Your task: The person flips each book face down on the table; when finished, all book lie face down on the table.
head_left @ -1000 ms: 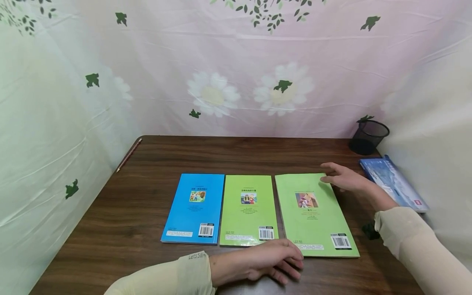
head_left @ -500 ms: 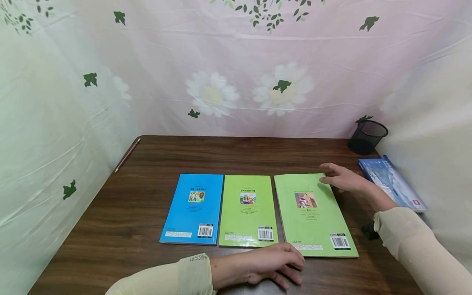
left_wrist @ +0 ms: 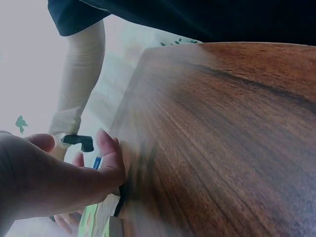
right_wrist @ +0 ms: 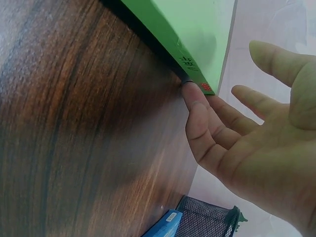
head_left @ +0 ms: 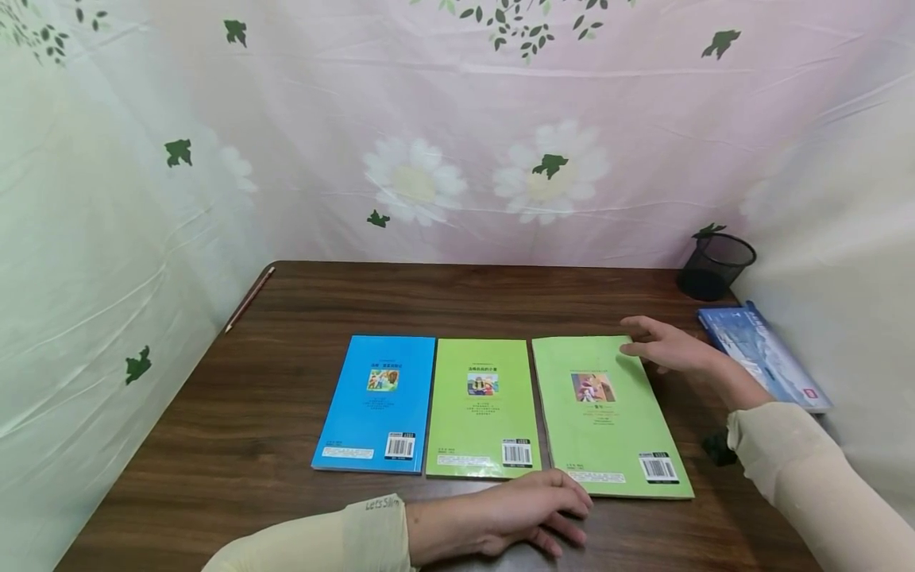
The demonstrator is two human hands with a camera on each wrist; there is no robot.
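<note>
Three books lie face down in a row in the head view: a blue book [head_left: 357, 417] at left, a yellow-green book [head_left: 457, 433] in the middle, a larger light green book [head_left: 608, 445] at right. My right hand [head_left: 668, 347] is at the light green book's far right corner. In the right wrist view its lower fingertips touch the spine end of that green book [right_wrist: 197, 47], while the thumb stands apart. My left hand [head_left: 525, 512], loosely bent, is at the light green book's near left corner; its fingers hold nothing visible.
On the brown wooden table [head_left: 236, 421], a pencil [head_left: 250, 299] lies along the left edge. A black mesh pen holder [head_left: 715, 266] stands at the back right corner. Another blue book [head_left: 761, 353] lies by the right wall cloth, beyond my right forearm. Patterned cloth [head_left: 457, 103] hangs behind.
The head view shifts very slightly. Both hands and the books stay essentially where they were.
</note>
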